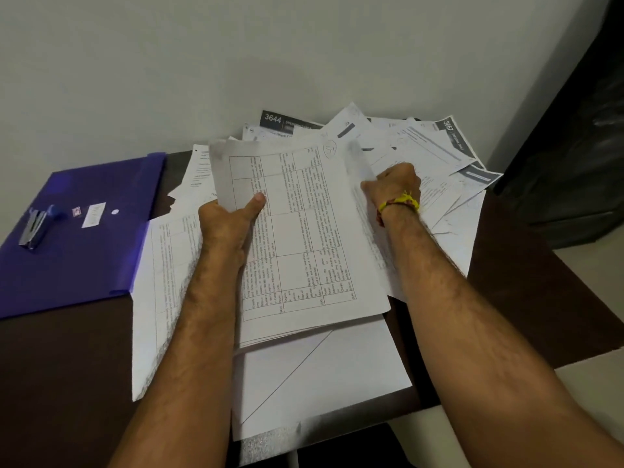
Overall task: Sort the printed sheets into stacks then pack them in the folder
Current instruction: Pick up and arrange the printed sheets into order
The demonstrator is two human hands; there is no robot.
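Note:
My left hand (226, 228) grips the left edge of a bundle of printed sheets (304, 231) with tables, thumb on top, lifted above the table. On the bundle's right edge my right hand (395, 187) is closed around a blurred sheet. More table sheets (165, 282) lie flat under my left arm, and a blank sheet with a diagonal line (320, 376) lies nearest me. A loose pile of printed sheets (422, 146) fans out at the back right. The purple folder (77, 238) lies closed at the left.
A stapler (35, 228) rests on the folder. The dark brown table (67, 366) stands against a grey wall; its right corner (574, 309) is near my right arm. A dark object (574, 146) stands at the far right.

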